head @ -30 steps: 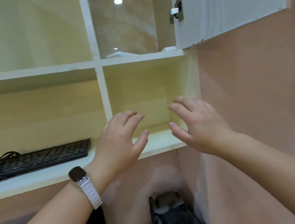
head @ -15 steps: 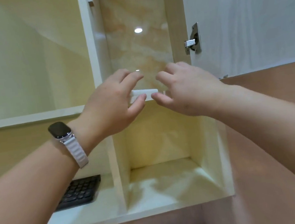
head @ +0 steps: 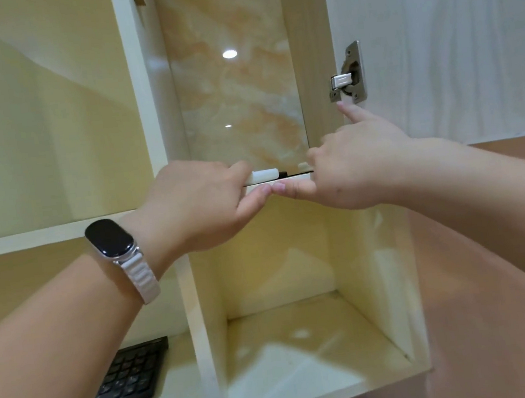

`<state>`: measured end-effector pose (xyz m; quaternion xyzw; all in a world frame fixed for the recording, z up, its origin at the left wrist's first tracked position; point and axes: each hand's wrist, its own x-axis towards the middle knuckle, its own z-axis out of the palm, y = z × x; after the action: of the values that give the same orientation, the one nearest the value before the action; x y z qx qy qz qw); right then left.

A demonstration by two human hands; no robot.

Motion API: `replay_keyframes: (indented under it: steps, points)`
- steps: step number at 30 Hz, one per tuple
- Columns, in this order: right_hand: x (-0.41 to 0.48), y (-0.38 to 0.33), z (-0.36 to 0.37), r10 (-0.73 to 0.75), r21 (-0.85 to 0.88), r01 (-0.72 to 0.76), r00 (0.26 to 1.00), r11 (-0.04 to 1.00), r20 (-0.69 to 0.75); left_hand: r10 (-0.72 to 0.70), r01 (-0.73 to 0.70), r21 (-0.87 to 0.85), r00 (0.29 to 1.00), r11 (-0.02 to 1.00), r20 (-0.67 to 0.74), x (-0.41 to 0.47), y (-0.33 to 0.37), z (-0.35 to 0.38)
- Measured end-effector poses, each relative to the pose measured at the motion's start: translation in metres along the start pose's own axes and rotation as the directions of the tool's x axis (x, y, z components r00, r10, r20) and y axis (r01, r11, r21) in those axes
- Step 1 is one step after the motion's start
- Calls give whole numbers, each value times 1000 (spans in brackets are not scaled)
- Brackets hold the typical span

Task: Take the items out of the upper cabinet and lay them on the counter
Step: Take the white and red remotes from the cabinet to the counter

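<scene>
White item (head: pixel 265 175) lies flat at front edge of upper cabinet shelf (head: pixel 294 178), long axis left-right, between hands. Left hand (head: pixel 196 203) curled around its left end, nearer. Right hand (head: pixel 358 161) half-closed at shelf edge, index finger pointing up; grip unclear.

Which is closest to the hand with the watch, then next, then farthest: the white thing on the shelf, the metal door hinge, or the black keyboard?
From the left hand:
1. White item: at its fingertips, on the cabinet shelf.
2. Hinge: up and right, on the open door.
3. Keyboard: far below, on the lower-left shelf.
</scene>
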<state>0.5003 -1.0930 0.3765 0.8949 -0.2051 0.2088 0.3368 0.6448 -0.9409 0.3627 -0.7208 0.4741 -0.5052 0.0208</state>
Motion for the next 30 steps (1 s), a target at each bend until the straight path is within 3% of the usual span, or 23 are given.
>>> replay_keyframes:
  steps: [5, 10, 12, 20, 24, 30]
  points:
    - [1, 1, 2, -10, 25, 11, 1000, 1000, -10, 17, -27, -47, 980, 999, -199, -5, -3, 7]
    - [4, 2, -11, -63, 88, 44, 972, 995, 226, 82, -116, -97, 950, 988, -303, -12, -3, -1]
    - [4, 1, -12, -80, 103, 56, 968, 993, 238, 84, -119, -87, 942, 989, -326, -17, -4, -6]
    - [-1, 0, 4, -47, 88, 56, 994, 995, -95, -62, 42, -52, 877, 998, -476, -47, -1, -14]
    - [-9, -3, 13, 34, 208, 26, 960, 978, -277, -136, 108, -84, 839, 991, -526, -61, 8, -17]
    - [-15, -6, 17, 97, 427, 79, 923, 901, -374, -147, 73, -152, 809, 986, -569, -78, 19, -21]
